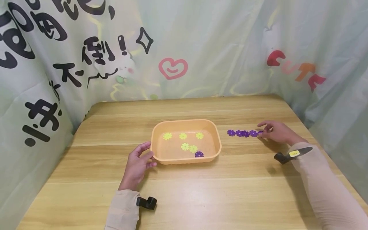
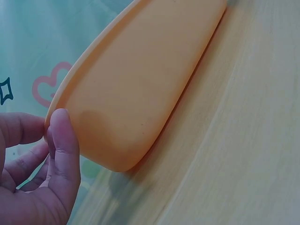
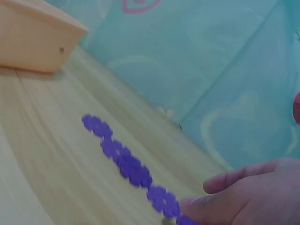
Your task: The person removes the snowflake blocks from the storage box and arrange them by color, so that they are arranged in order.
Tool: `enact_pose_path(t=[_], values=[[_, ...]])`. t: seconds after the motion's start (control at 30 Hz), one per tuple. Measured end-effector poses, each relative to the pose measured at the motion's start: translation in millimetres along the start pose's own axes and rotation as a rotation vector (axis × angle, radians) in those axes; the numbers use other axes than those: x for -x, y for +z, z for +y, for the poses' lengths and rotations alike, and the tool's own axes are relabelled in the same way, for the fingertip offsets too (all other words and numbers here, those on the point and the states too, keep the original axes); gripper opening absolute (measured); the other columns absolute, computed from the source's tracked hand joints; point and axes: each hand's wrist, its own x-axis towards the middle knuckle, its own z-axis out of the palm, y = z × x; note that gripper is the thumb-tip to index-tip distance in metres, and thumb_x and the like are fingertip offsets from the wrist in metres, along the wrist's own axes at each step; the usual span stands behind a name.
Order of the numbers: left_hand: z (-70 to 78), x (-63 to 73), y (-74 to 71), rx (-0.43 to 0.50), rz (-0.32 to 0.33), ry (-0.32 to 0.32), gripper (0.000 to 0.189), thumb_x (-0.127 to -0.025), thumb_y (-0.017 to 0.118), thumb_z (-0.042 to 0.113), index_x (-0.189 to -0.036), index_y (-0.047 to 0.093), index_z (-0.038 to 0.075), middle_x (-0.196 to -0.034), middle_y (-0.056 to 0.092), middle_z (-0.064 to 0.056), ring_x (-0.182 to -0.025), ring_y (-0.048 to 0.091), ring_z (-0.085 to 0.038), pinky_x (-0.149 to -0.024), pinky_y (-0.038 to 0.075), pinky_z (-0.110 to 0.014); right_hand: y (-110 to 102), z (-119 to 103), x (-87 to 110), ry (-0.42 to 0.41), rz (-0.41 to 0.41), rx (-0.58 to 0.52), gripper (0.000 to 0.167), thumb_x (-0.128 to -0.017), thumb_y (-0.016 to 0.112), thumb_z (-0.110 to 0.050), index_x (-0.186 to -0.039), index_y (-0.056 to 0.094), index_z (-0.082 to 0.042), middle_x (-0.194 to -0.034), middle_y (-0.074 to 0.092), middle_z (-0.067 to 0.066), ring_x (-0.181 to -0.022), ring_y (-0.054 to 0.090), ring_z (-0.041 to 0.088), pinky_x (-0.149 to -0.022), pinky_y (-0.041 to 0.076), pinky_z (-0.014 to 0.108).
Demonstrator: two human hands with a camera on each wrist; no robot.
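My left hand (image 1: pixel 137 166) pinches the left rim of a peach-orange plastic basin (image 1: pixel 187 159), thumb on the outside wall in the left wrist view. In the basin lie several yellow flower-shaped snowflake discs (image 1: pixel 167 136) and one purple disc (image 1: pixel 199 154) near the front wall. To the right of the basin, a row of purple snowflake discs (image 1: pixel 244 134) stretches across the table. At its right end, my right hand (image 1: pixel 277 131) holds the last purple disc (image 3: pixel 186 220) at the thumb tip, which partly hides it. Whether the discs in the row are joined is hard to tell.
The light wood table (image 1: pixel 184 191) runs back to a pale green printed curtain (image 1: pixel 207 48) at the back and sides. A black strap mount (image 1: pixel 147 203) sits on the left wrist, another mount (image 1: pixel 283 158) on the right.
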Motion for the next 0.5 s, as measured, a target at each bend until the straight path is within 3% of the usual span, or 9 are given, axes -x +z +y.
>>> enact_pose_path(t=[0.1,0.3,0.5], values=[[0.4,-0.6,-0.4,-0.003,0.003,-0.004,0.043,-0.094,0.055,-0.005,-0.136,0.047,0.002,-0.134,0.042,-0.013,-0.082,0.055,-0.018,-0.06,0.058,-0.025,-2,-10,-5.6,-0.035,-0.007,-0.029,0.041,-0.088,0.072,-0.013,-0.122,0.058,0.003,-0.09,0.062,0.01,-0.078,0.06,0.023,-0.062,0.05,0.031],[0.2,-1.3,-1.0,0.0,0.001,-0.007,0.044,-0.095,0.055,-0.005,-0.137,0.047,0.002,-0.134,0.041,-0.012,-0.083,0.055,-0.018,-0.06,0.059,-0.026,-6,-37,-15.8,-0.062,-0.037,-0.077,0.04,-0.092,0.068,-0.013,-0.126,0.056,0.002,-0.094,0.063,0.012,-0.08,0.06,0.024,-0.059,0.052,0.033],[-0.6,-1.1,-1.3,-0.005,-0.002,0.0,0.044,-0.094,0.054,-0.005,-0.137,0.047,0.002,-0.135,0.041,-0.014,-0.083,0.056,-0.018,-0.06,0.059,-0.026,-9,-68,-25.0,-0.144,-0.078,-0.152,0.034,-0.097,0.059,-0.012,-0.128,0.055,0.001,-0.103,0.064,0.02,-0.088,0.063,0.031,-0.07,0.055,0.037]])
